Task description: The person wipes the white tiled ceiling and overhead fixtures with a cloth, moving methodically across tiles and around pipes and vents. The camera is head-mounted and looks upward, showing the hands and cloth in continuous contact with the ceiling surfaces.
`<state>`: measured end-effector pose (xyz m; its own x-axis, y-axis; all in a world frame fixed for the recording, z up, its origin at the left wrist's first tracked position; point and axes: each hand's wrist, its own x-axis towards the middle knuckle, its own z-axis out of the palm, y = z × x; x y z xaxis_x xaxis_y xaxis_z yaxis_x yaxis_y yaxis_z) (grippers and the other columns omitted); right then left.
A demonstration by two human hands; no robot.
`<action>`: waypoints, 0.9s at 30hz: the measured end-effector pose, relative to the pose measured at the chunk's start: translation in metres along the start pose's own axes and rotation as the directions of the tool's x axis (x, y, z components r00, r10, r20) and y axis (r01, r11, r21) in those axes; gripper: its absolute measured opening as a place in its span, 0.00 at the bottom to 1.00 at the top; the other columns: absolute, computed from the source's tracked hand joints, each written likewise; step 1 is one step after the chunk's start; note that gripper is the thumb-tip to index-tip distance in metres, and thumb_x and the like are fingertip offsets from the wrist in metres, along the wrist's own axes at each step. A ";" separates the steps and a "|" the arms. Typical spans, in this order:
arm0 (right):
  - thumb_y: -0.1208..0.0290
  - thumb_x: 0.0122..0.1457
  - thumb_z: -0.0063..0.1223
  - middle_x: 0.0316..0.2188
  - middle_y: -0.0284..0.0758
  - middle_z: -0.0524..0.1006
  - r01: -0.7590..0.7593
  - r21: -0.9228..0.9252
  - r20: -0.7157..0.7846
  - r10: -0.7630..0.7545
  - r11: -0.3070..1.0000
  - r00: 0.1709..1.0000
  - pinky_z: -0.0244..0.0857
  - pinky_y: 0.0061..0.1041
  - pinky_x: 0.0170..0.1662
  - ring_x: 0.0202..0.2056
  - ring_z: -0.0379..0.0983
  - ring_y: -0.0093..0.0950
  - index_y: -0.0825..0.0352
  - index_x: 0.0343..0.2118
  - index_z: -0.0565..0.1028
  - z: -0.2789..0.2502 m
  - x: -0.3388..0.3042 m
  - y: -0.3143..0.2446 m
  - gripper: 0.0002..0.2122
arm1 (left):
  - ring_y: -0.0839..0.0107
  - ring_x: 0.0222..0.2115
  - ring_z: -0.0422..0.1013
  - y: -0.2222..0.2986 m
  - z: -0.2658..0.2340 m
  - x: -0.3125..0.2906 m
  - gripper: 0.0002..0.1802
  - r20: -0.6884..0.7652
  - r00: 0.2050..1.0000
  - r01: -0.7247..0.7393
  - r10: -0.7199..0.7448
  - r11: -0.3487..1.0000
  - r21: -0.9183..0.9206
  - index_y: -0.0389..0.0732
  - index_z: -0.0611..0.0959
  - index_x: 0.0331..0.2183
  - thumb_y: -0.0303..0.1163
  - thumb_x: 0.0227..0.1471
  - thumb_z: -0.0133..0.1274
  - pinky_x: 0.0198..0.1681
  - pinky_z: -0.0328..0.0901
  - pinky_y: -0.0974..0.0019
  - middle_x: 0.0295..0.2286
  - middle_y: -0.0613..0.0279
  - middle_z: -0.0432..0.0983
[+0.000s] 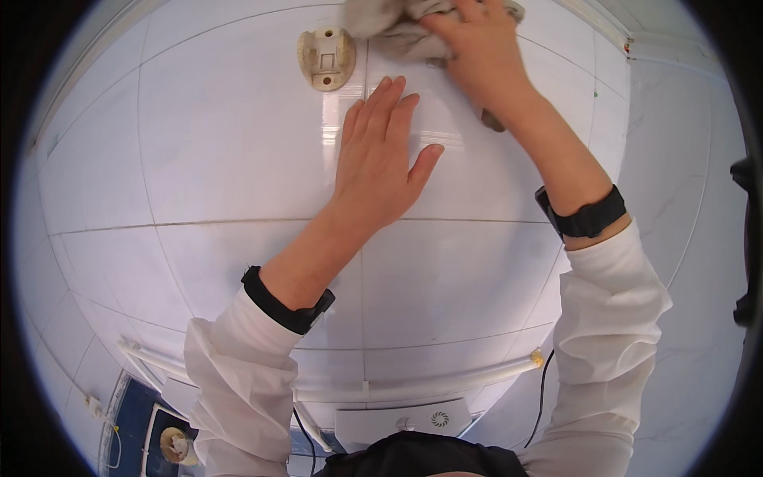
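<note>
With its fingers stretched out, my left hand point(375, 163) lies against the white tiled wall point(238, 151) and holds nothing. My right hand point(486, 56) presses a crumpled grey-beige cloth point(401, 30) to the tiles at the top of the view. Its fingers are bent over the cloth and partly cut off by the upper edge. A loose end of the cloth hangs below the right palm. Just left of the cloth, above my left fingertips, a yellowed off-white bracket point(326, 60) with two screw holes is fixed to the wall.
White pipes point(445, 380) run along the lower wall, above a white box-shaped unit point(401, 421) with a round vent. A dark cable point(542, 397) hangs near my right sleeve. At lower left a bin point(176, 445) stands on blue floor. A side wall point(668, 175) rises at right.
</note>
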<state>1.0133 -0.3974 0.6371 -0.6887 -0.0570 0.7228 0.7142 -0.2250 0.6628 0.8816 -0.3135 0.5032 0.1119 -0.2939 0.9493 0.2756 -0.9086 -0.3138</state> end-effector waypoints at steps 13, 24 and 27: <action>0.73 0.45 0.53 0.50 0.38 0.68 -0.006 -0.026 0.066 0.008 1.000 0.998 0.60 0.41 0.50 0.50 0.63 0.41 0.57 0.40 0.77 -0.005 0.023 -0.009 0.16 | 0.52 0.57 0.53 0.016 0.024 0.029 0.28 0.025 0.999 0.038 -0.040 0.998 0.044 0.33 0.69 0.48 0.39 0.49 0.54 0.57 0.48 0.44 0.52 0.46 0.60; 0.67 0.47 0.56 0.50 0.41 0.68 -0.604 -0.371 -0.026 0.642 0.706 0.766 0.58 0.44 0.51 0.48 0.63 0.45 0.59 0.44 0.75 -0.038 -0.021 0.066 0.19 | 0.52 0.57 0.53 0.023 0.040 0.032 0.28 -0.013 1.000 -0.017 0.018 0.992 0.122 0.32 0.70 0.48 0.41 0.50 0.53 0.58 0.47 0.46 0.52 0.45 0.60; 0.66 0.49 0.53 0.47 0.42 0.70 -0.587 -0.392 -0.087 0.606 0.709 0.790 0.56 0.46 0.52 0.49 0.62 0.46 0.61 0.42 0.76 -0.041 -0.035 0.052 0.16 | 0.52 0.57 0.53 0.033 0.048 0.038 0.28 -0.003 1.000 -0.024 0.024 0.997 0.080 0.32 0.70 0.47 0.41 0.50 0.53 0.58 0.48 0.46 0.51 0.45 0.61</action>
<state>1.0689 -0.4471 0.6380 -0.1221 -0.2657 0.9563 0.8611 -0.5075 -0.0311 0.9405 -0.3400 0.5276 0.1159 -0.3165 0.9415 0.3481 -0.8748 -0.3369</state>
